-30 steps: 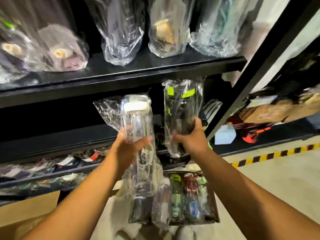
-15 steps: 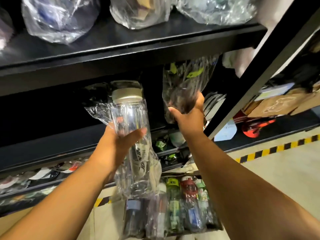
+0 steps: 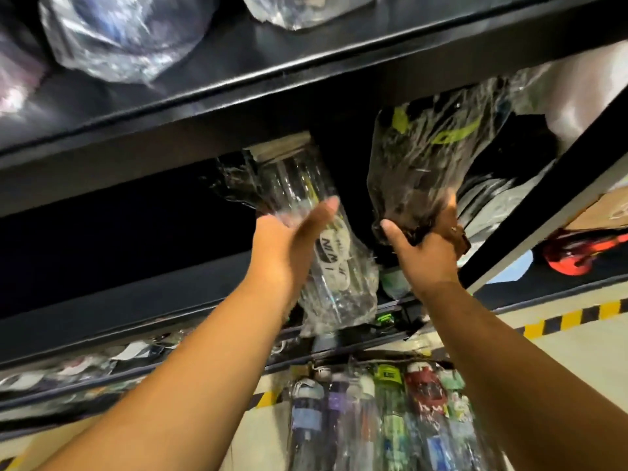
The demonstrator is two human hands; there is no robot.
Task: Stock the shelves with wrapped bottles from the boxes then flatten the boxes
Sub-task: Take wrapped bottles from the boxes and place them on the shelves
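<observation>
Black upper shelf (image 3: 339, 59), loaded with a clear-wrapped bundle (image 3: 125, 39) at left and a second wrapped bundle (image 3: 306, 11) further right. Below, a dark middle shelf (image 3: 136, 300), mostly in shadow. Lower still, a bottom shelf (image 3: 356, 346) strewn with blurred wrapped items (image 3: 78, 368). Pale floor (image 3: 560, 362) crossed by a yellow-and-black stripe (image 3: 557, 319); row of wrapped bottles (image 3: 390, 419) low in view, support unclear.

Stockroom — black shelving (image 3: 306, 107), bagged stock (image 3: 119, 35), hazard-striped floor (image 3: 560, 321)

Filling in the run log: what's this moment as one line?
phase: shelving | left hand: holds clear wrapped bottle | right hand: grips dark wrapped bottle at base | bottles: tilted, tops under upper shelf
</observation>
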